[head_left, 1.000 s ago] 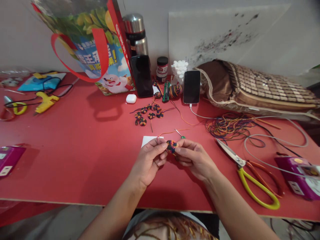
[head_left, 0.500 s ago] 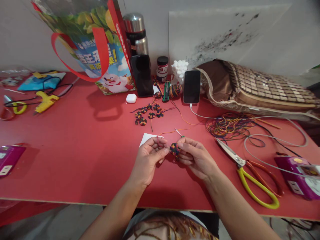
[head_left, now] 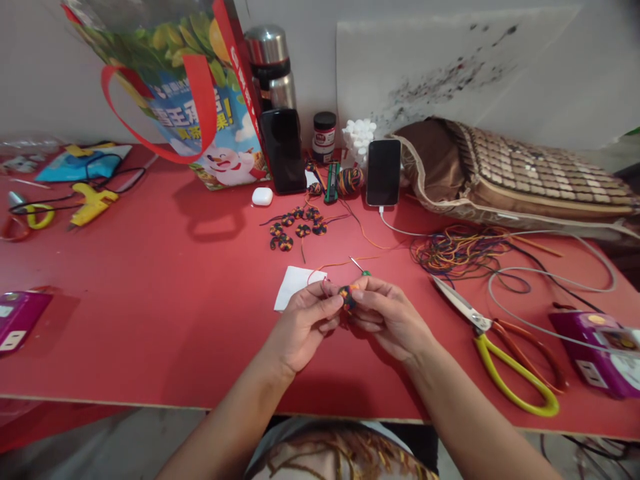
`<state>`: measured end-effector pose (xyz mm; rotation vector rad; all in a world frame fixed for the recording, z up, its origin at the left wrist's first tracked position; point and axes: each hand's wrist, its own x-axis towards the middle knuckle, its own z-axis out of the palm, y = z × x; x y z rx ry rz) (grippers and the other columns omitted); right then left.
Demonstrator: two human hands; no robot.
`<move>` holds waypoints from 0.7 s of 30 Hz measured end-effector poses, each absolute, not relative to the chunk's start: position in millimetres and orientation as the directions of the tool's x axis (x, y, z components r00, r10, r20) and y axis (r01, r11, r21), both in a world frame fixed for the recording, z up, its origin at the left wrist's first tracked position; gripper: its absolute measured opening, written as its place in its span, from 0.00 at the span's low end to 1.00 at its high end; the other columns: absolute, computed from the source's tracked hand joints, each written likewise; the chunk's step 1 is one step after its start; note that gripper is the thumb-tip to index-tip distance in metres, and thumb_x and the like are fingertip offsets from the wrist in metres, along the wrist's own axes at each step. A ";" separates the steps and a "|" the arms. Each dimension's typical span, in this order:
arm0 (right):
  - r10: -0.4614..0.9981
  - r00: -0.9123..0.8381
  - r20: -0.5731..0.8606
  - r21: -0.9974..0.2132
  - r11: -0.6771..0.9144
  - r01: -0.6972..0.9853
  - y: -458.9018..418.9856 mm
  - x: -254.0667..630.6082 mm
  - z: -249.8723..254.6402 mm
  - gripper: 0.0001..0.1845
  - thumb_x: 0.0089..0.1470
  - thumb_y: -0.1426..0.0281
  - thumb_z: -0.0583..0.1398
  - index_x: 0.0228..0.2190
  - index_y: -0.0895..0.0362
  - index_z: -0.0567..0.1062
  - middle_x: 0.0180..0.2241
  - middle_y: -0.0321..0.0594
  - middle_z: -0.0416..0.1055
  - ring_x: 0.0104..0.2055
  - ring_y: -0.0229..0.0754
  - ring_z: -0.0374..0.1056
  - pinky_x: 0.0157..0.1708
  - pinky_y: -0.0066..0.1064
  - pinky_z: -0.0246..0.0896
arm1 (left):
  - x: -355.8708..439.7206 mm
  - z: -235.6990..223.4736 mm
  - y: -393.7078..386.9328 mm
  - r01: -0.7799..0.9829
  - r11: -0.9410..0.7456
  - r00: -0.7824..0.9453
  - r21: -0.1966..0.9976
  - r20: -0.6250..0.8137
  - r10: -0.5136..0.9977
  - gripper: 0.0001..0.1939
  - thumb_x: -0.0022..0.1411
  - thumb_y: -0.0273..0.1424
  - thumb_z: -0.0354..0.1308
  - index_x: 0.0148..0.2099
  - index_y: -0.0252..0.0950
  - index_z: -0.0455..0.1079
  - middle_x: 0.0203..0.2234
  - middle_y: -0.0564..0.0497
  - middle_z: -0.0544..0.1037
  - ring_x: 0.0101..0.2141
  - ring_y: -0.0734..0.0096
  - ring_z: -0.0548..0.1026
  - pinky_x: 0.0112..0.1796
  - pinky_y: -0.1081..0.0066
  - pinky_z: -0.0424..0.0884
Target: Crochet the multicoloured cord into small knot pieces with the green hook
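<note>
Between my fingertips is a small round crocheted piece (head_left: 347, 299) in dark blue, orange and red yarn. My left hand (head_left: 309, 320) pinches its left edge, and a strand of yarn loops over the index finger. On the other side my right hand (head_left: 387, 313) grips the piece between thumb and fingers. A crochet hook (head_left: 359, 267) with a green handle pokes out above the right hand, its handle partly hidden by the fingers. Just behind the left hand lies a white paper (head_left: 293, 285). Several similar crocheted rounds (head_left: 285, 243) are grouped farther back.
Large scissors (head_left: 483, 327) lie right of my hands, below a tangle of yarn (head_left: 460, 253). A charging phone (head_left: 383, 173), a dark phone (head_left: 283, 152) and a yarn ball (head_left: 350, 181) stand behind. A bag (head_left: 200, 113) and yellow glue gun (head_left: 93, 202) are at left.
My left hand has shifted slightly right and down, uncovering more of the white paper. The crocheted piece is turned a little between my fingers.
</note>
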<state>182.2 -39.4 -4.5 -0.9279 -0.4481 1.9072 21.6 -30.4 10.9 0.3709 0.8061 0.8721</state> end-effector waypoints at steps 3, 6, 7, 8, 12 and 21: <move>0.880 -0.242 -0.408 -0.636 -0.464 -0.616 -36.6 185.3 -4.9 0.20 0.46 0.61 0.76 0.25 0.58 0.74 0.15 0.21 0.48 0.18 0.25 0.35 0.15 0.20 0.33 | 22.7 11.0 -31.2 -0.587 0.582 0.373 0.563 -0.450 0.811 0.25 0.38 0.35 0.84 0.29 0.33 0.71 0.26 0.58 0.65 0.22 0.85 0.58 0.23 0.78 0.55; 0.882 -0.241 -0.405 -0.640 -0.461 -0.615 -34.0 190.4 -4.0 0.20 0.46 0.62 0.77 0.25 0.58 0.74 0.15 0.21 0.48 0.18 0.25 0.35 0.15 0.20 0.32 | 22.0 9.9 -30.3 -0.609 0.572 0.346 0.550 -0.465 0.815 0.24 0.41 0.35 0.83 0.32 0.33 0.73 0.29 0.56 0.69 0.24 0.85 0.60 0.24 0.79 0.56; 0.879 -0.250 -0.406 -0.640 -0.469 -0.609 -33.7 191.4 -3.6 0.20 0.45 0.62 0.77 0.25 0.58 0.74 0.15 0.21 0.49 0.17 0.25 0.35 0.15 0.20 0.32 | 21.6 9.2 -29.9 -0.602 0.581 0.346 0.548 -0.476 0.808 0.23 0.43 0.36 0.83 0.35 0.33 0.75 0.30 0.55 0.70 0.24 0.84 0.61 0.24 0.79 0.56; 0.874 -0.264 -0.409 -0.639 -0.480 -0.601 -33.8 191.7 -3.3 0.20 0.45 0.62 0.77 0.25 0.58 0.74 0.15 0.21 0.49 0.17 0.25 0.35 0.15 0.20 0.32 | 21.2 8.4 -29.7 -0.589 0.594 0.353 0.547 -0.487 0.799 0.24 0.44 0.38 0.83 0.37 0.33 0.76 0.29 0.54 0.71 0.24 0.83 0.62 0.24 0.79 0.55; 0.849 -0.310 -0.428 -0.639 -0.526 -0.561 -36.8 187.9 -3.1 0.19 0.44 0.62 0.77 0.25 0.58 0.76 0.14 0.22 0.52 0.16 0.24 0.37 0.15 0.21 0.31 | 21.4 5.7 -30.4 -0.538 0.640 0.390 0.548 -0.512 0.766 0.23 0.47 0.39 0.82 0.32 0.32 0.73 0.23 0.57 0.65 0.22 0.83 0.59 0.22 0.79 0.50; 0.860 -0.281 -0.427 -0.647 -0.507 -0.570 -38.9 179.1 -2.9 0.21 0.43 0.60 0.77 0.24 0.58 0.75 0.14 0.20 0.48 0.17 0.24 0.34 0.15 0.21 0.31 | 26.6 1.4 -33.2 -0.586 0.629 0.395 0.510 -0.499 0.772 0.24 0.41 0.34 0.84 0.32 0.32 0.74 0.24 0.56 0.69 0.22 0.85 0.56 0.23 0.79 0.52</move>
